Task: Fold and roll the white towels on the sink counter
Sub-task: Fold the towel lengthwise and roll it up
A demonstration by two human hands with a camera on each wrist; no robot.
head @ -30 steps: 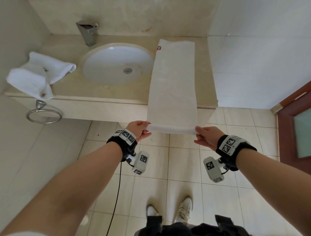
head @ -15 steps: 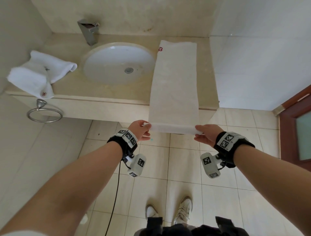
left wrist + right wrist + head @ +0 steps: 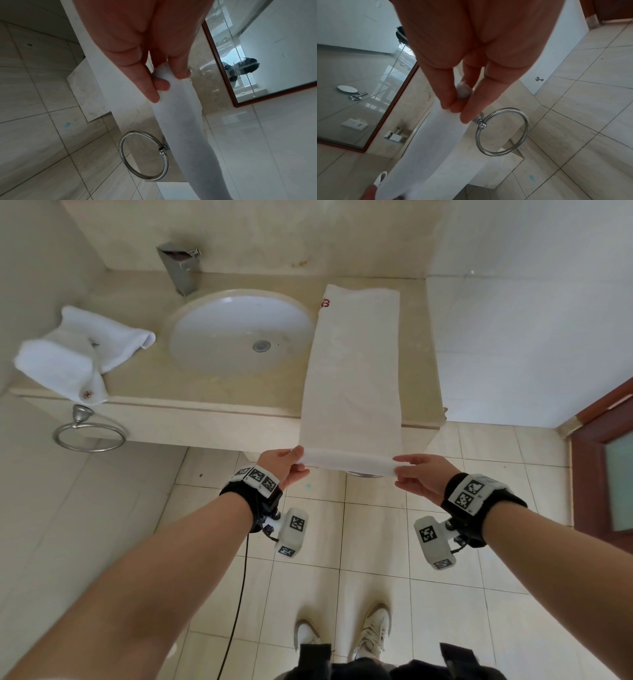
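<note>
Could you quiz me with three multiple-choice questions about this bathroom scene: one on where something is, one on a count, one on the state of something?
1. Where does the long towel lie?
A. In the basin
B. On the counter to the right of the basin, its near end past the counter edge
C. Through the towel ring

2. How many white towels are in sight?
A. One
B. Two
C. Four

3. What is the state of the long towel's near end?
A. Curled into the start of a roll, pinched by the left hand and the right hand
B. Lying flat, untouched
C. Tied in a knot

Answers:
1 B, the strip runs beside the basin and overhangs.
2 B, the long one plus the bundled towel on the left.
3 A, both wrist views show fingers round a small roll.
</note>
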